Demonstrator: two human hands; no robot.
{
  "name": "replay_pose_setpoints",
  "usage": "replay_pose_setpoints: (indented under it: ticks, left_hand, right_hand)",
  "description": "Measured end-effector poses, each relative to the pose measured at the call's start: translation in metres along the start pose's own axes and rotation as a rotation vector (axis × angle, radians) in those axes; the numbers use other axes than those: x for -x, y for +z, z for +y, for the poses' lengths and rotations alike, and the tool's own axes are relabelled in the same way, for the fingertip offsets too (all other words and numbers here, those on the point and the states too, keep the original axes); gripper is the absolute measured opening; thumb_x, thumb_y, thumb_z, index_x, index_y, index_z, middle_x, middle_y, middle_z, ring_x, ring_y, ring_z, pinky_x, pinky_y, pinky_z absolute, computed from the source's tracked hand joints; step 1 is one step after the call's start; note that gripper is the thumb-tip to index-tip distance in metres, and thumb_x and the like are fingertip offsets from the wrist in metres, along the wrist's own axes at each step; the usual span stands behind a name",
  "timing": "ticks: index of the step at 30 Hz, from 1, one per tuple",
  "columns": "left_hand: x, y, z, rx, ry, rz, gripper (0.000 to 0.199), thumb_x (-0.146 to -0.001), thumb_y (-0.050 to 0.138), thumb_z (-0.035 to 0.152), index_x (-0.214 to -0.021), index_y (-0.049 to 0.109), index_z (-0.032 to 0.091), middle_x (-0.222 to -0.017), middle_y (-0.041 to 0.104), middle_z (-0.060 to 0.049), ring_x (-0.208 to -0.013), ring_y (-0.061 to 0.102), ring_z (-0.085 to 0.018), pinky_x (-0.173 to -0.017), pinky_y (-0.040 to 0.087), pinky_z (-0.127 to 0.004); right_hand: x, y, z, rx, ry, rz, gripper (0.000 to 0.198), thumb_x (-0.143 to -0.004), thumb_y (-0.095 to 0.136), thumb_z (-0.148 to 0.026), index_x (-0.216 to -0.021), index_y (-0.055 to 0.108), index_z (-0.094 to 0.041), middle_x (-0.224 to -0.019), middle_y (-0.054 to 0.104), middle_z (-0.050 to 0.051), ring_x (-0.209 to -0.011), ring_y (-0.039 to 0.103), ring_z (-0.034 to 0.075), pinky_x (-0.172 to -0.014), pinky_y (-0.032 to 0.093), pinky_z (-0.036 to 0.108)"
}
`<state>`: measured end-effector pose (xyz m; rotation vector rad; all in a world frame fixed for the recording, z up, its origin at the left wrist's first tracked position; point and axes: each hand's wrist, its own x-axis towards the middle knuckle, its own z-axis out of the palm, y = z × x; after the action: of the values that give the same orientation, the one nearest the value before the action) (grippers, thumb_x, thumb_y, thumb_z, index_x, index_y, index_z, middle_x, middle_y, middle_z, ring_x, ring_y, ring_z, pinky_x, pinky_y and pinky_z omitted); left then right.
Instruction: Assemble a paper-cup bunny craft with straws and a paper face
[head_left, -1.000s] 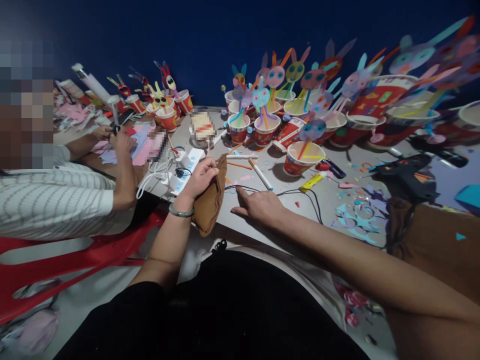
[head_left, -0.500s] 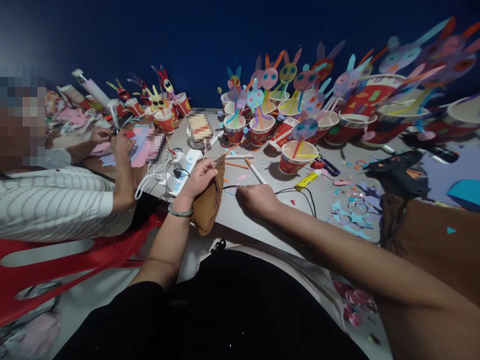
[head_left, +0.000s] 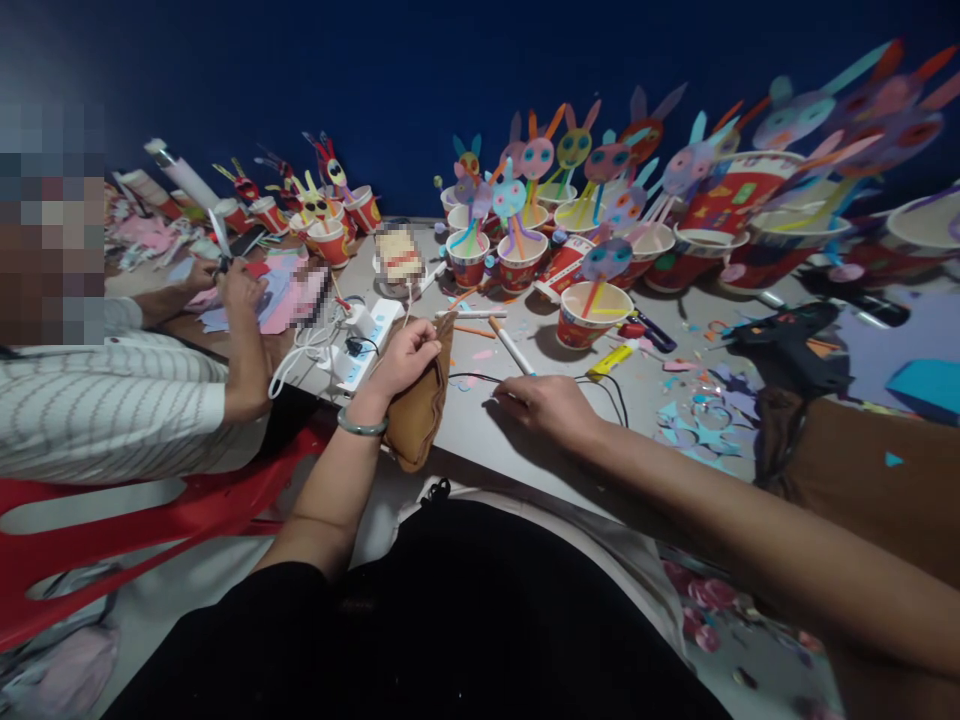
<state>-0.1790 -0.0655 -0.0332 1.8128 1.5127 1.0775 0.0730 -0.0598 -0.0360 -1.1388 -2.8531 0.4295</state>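
My left hand (head_left: 409, 355), with a bangle on its wrist, has its fingers curled at the upper edge of a brown pouch (head_left: 421, 425). The pouch hangs over the table's front edge. To the right, my right hand (head_left: 551, 408) is low over the table, its fingers drawn together and pointing left. Whatever those fingertips may hold is hidden or too small to name. A thin black cable (head_left: 616, 392) runs behind this hand. Just beyond it lie a white marker (head_left: 513, 347) and a yellow cutter (head_left: 613, 359). A red paper cup (head_left: 589, 325) with a paper-and-straw figure stands farther back.
A white power strip (head_left: 375, 340) with cords is left of my left hand. Several cup figures line the back. At right are paper scraps (head_left: 701, 425), a black glue gun (head_left: 787, 340) and a brown cloth (head_left: 862, 475). A co-worker's hands (head_left: 240, 290) hold scissors at left.
My right hand has shifted right and lifted slightly off the tabletop. My left hand and the pouch have barely moved. The co-worker's scissors have tilted a little.
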Motion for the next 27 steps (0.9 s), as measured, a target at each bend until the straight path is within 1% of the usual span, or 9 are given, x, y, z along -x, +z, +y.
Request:
replay_pose_setpoints:
  ticks: [3, 5, 9, 11, 14, 18, 20, 23, 27]
  left_hand:
    - [0.002, 0.011, 0.009, -0.229, 0.03, -0.063, 0.012, -0.087, 0.052, 0.027, -0.079, 0.048, 0.019, -0.073, 0.051, 0.002, -0.069, 0.047, -0.013, -0.069, 0.039, -0.027]
    - [0.007, 0.02, 0.017, -0.429, 0.09, -0.169, 0.013, -0.092, 0.05, 0.029, -0.087, 0.055, 0.018, -0.08, 0.059, -0.001, -0.073, 0.051, -0.015, -0.073, 0.04, -0.029]
    - [0.026, 0.032, 0.035, -0.694, 0.212, -0.348, 0.027, -0.098, 0.045, 0.036, -0.105, 0.06, 0.015, -0.1, 0.065, -0.009, -0.092, 0.056, -0.022, -0.086, 0.044, -0.037]
    - [0.041, 0.036, 0.044, -0.773, 0.229, -0.35, 0.032, -0.098, 0.046, 0.036, -0.117, 0.058, 0.013, -0.111, 0.063, -0.013, -0.105, 0.056, -0.026, -0.093, 0.043, -0.042]
    - [0.065, 0.044, 0.057, -0.795, 0.305, -0.364, 0.033, -0.098, 0.046, 0.036, -0.118, 0.059, 0.013, -0.126, 0.059, -0.015, -0.12, 0.05, -0.029, -0.104, 0.039, -0.046]
    - [0.09, 0.06, 0.068, -0.813, 0.367, -0.386, 0.035, -0.1, 0.044, 0.033, -0.125, 0.056, 0.012, -0.131, 0.06, -0.012, -0.128, 0.046, -0.028, -0.116, 0.026, -0.052]
    - [0.096, 0.068, 0.071, -0.831, 0.38, -0.409, 0.04, -0.1, 0.043, 0.034, -0.131, 0.052, 0.01, -0.134, 0.059, -0.012, -0.13, 0.045, -0.028, -0.118, 0.022, -0.054]
    - [0.099, 0.077, 0.073, -0.859, 0.365, -0.455, 0.046, -0.1, 0.043, 0.037, -0.135, 0.049, 0.008, -0.139, 0.057, -0.014, -0.132, 0.045, -0.029, -0.119, 0.021, -0.056]
    - [0.1, 0.087, 0.077, -0.887, 0.346, -0.479, 0.051, -0.1, 0.042, 0.041, -0.139, 0.047, 0.008, -0.144, 0.053, -0.016, -0.132, 0.045, -0.03, -0.118, 0.024, -0.057]
  right_hand:
    - [0.023, 0.002, -0.002, 0.059, -0.052, -0.094, 0.029, -0.097, 0.045, -0.028, -0.101, 0.072, -0.019, -0.094, 0.077, 0.007, -0.076, 0.067, 0.019, -0.058, 0.027, 0.028]
    - [0.04, 0.002, -0.001, 0.08, -0.044, -0.084, 0.029, -0.097, 0.044, -0.027, -0.105, 0.071, -0.019, -0.091, 0.077, 0.007, -0.07, 0.066, 0.018, -0.055, 0.025, 0.028]
    - [0.079, 0.005, 0.011, 0.151, -0.04, 0.138, 0.029, -0.097, 0.043, -0.026, -0.106, 0.069, -0.018, -0.083, 0.075, 0.006, -0.064, 0.064, 0.017, -0.054, 0.027, 0.028]
    - [0.1, 0.009, 0.018, 0.181, -0.058, 0.27, 0.027, -0.098, 0.043, -0.025, -0.102, 0.069, -0.017, -0.079, 0.073, 0.005, -0.061, 0.062, 0.016, -0.054, 0.028, 0.029]
    - [0.127, 0.017, 0.02, 0.172, -0.096, 0.416, 0.027, -0.099, 0.042, -0.023, -0.098, 0.068, -0.016, -0.071, 0.068, 0.003, -0.057, 0.058, 0.014, -0.054, 0.031, 0.028]
    - [0.152, 0.034, 0.012, 0.16, -0.056, 0.487, 0.023, -0.1, 0.047, -0.025, -0.092, 0.067, -0.017, -0.063, 0.059, 0.001, -0.058, 0.052, 0.015, -0.059, 0.035, 0.029]
    - [0.157, 0.04, 0.009, 0.155, -0.025, 0.512, 0.019, -0.098, 0.052, -0.026, -0.093, 0.068, -0.016, -0.066, 0.06, 0.002, -0.061, 0.052, 0.016, -0.063, 0.038, 0.03]
    - [0.153, 0.041, 0.007, 0.144, -0.009, 0.528, 0.018, -0.096, 0.058, -0.029, -0.1, 0.068, -0.014, -0.082, 0.068, 0.007, -0.075, 0.057, 0.02, -0.072, 0.042, 0.033]
    - [0.128, 0.042, 0.001, 0.157, -0.108, 0.49, 0.03, -0.096, 0.057, -0.035, -0.113, 0.066, -0.011, -0.112, 0.071, 0.013, -0.102, 0.06, 0.027, -0.089, 0.043, 0.04]
